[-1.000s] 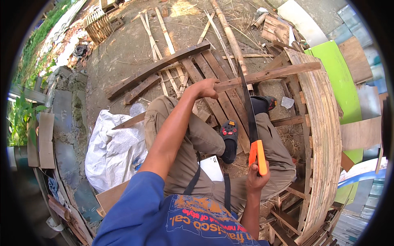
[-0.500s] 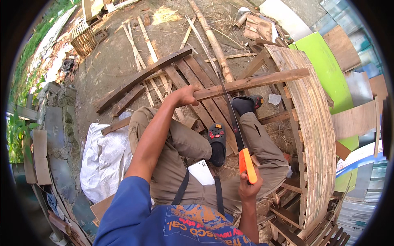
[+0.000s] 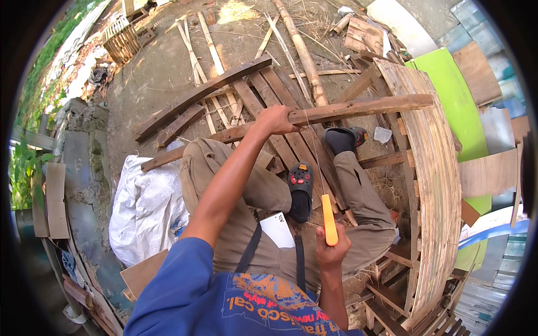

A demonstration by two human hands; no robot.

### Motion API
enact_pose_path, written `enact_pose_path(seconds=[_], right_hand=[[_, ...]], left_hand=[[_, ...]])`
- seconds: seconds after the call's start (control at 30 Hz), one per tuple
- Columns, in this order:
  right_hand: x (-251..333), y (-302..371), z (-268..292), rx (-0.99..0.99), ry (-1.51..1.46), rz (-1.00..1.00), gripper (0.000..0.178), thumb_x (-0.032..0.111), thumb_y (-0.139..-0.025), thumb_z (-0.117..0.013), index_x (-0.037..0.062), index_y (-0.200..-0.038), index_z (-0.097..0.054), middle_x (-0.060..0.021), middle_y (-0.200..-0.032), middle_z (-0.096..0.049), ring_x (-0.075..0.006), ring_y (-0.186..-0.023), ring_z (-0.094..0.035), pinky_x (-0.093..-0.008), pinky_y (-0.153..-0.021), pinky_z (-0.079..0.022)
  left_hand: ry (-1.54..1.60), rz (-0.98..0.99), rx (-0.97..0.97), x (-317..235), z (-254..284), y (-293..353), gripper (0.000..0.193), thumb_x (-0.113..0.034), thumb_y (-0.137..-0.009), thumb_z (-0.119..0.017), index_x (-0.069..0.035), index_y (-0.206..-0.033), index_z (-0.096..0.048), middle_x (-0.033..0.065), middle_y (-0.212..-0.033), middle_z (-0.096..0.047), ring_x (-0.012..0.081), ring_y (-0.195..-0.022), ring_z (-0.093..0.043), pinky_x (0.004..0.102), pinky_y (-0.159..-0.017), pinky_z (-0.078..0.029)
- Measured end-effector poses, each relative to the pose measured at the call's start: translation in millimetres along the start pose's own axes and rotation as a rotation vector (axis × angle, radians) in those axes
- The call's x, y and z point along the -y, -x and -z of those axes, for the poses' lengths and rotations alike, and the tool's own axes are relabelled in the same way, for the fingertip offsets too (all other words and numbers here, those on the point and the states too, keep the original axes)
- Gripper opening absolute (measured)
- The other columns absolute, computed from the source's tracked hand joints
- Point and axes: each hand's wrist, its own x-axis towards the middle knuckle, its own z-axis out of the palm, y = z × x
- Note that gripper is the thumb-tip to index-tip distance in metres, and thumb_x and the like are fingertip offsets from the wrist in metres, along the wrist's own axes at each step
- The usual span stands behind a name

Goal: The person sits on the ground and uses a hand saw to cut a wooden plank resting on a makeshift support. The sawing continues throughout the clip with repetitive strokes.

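Observation:
A long brown wooden beam (image 3: pixel 358 109) lies across in front of me, over my left leg, its right end reaching the slatted bench. My left hand (image 3: pixel 275 120) is closed around the beam near its middle. Just right of those fingers, the thin blade of a handsaw (image 3: pixel 329 219) crosses the beam, seen nearly edge-on. My right hand (image 3: pixel 332 246) grips the saw's orange handle close to my right thigh. Whether the teeth have cut into the wood cannot be made out.
Several brown planks (image 3: pixel 274 95) lie on the ground beyond my feet. A slatted bamboo bench (image 3: pixel 428 196) stands at the right. A white sack (image 3: pixel 147 213) rests left of my leg. Bamboo poles (image 3: pixel 302 53) lie farther off, and a green board (image 3: pixel 457 101) leans behind the bench.
The saw blade has turned from showing its flat side to nearly edge-on. My right hand and the handle have shifted slightly left; my left hand still holds the beam. The whole view has shifted a little.

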Motion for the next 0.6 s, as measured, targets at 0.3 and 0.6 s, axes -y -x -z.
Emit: enact_pose_path(seconds=[0.3,0.6], right_hand=[[-1.0,34.6,17.0,0.063,0.14,0.078,0.032,0.028,-0.093,-0.077,0.0007,-0.093,-0.061,-0.0117,-0.071,-0.063,-0.0247,-0.058,-0.063,-0.0359,-0.056,-0.049],[12.7,-134.4,-69.4,-0.023,-0.026,0.02,0.032,0.022,-0.094,-0.076,-0.0006,-0.082,-0.057,-0.017,-0.059,-0.053,-0.0302,-0.048,-0.049,-0.0386,-0.049,-0.041]], left_hand=[[-0.001,0.116,0.041,-15.9,17.9,15.4,0.058,-0.058,-0.069,-0.079,-0.01,-0.102,-0.078,0.0214,-0.093,-0.075,0.0384,-0.09,-0.072,0.0473,-0.083,-0.057],[-0.043,0.215,-0.054,-30.6,11.7,15.5,0.062,-0.062,-0.069,-0.076,-0.007,-0.097,-0.079,0.0237,-0.093,-0.075,0.0394,-0.091,-0.073,0.0464,-0.083,-0.058]])
